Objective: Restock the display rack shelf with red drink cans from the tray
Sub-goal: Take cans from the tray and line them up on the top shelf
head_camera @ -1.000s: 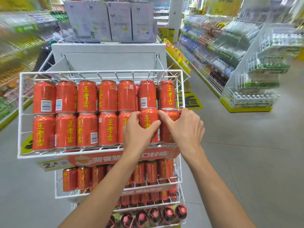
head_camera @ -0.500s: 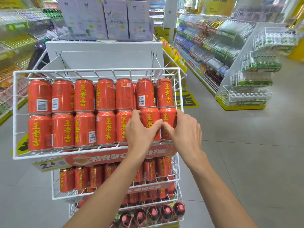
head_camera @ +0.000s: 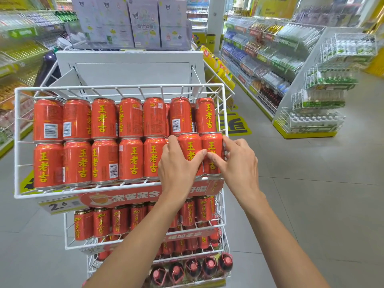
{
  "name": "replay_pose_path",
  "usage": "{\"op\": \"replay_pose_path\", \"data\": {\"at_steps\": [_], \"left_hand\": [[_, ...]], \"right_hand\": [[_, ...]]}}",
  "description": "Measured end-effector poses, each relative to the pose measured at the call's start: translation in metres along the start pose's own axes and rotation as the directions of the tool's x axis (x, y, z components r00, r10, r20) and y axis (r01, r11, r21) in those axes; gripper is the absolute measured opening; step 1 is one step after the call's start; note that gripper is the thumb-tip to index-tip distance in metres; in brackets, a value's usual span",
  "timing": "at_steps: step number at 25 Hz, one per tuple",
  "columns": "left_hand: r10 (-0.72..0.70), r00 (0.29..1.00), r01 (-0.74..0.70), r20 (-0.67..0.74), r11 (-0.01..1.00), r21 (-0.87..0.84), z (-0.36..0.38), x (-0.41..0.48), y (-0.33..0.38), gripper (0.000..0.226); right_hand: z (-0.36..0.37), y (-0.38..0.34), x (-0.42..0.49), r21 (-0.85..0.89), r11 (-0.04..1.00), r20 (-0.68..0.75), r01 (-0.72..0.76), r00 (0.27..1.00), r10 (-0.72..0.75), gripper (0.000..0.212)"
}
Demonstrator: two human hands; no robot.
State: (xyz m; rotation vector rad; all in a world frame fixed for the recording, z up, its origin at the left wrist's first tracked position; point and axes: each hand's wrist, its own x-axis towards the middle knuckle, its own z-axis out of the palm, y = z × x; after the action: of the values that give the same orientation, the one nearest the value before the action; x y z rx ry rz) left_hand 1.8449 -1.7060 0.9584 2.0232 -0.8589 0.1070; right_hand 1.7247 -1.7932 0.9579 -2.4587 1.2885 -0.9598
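At the right end of the top shelf (head_camera: 41, 194) | left grip (head_camera: 178, 169) clasps the second-last front-row can (head_camera: 190, 149) | right grip (head_camera: 239, 163) pinches the end can (head_camera: 214, 145) beside it | risk: pushed in crooked, either can could jam or tip the row above (head_camera: 131, 117).

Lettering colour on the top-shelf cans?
Yellow, on the red cans; the head view shows it best.

A smooth grey floor (head_camera: 311, 204) is being lit evenly to the right of the right hand (head_camera: 239, 163). Beyond that hand, long aisle shelves (head_camera: 270, 48) are being seen, packed with bottles and packets; well right of it, a white wire stand (head_camera: 324, 96) is being carried on a yellow base. A yellow floor marking (head_camera: 239, 125) is being shown just above it. Far left of the left hand (head_camera: 178, 169), blurred shelving (head_camera: 18, 48) is being glimpsed, with pale cartons (head_camera: 143, 21) high above both hands.
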Motion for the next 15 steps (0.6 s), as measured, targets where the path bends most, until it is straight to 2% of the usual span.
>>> {"op": "replay_pose_path", "data": {"at_steps": [5,10,15], "left_hand": [[0.039,0.999,-0.036,-0.031,0.995,0.098,0.0029,0.0005,0.0020,0.068],[-0.007,1.000,0.008,-0.029,0.999,0.040,0.0015,-0.0016,0.0020,0.069],[-0.076,0.995,0.075,0.059,0.997,0.010,-0.0033,-0.0032,0.0019,0.081]], "right_hand": [[0.0024,0.0055,0.0009,0.054,0.999,-0.007,0.004,1.000,-0.004,0.043],[0.0053,0.0040,-0.0003,0.072,0.997,-0.011,-0.021,1.000,0.022,0.046],[0.0039,-0.0018,0.0000,0.085,0.995,0.005,-0.055,0.999,0.054,0.042]]}}
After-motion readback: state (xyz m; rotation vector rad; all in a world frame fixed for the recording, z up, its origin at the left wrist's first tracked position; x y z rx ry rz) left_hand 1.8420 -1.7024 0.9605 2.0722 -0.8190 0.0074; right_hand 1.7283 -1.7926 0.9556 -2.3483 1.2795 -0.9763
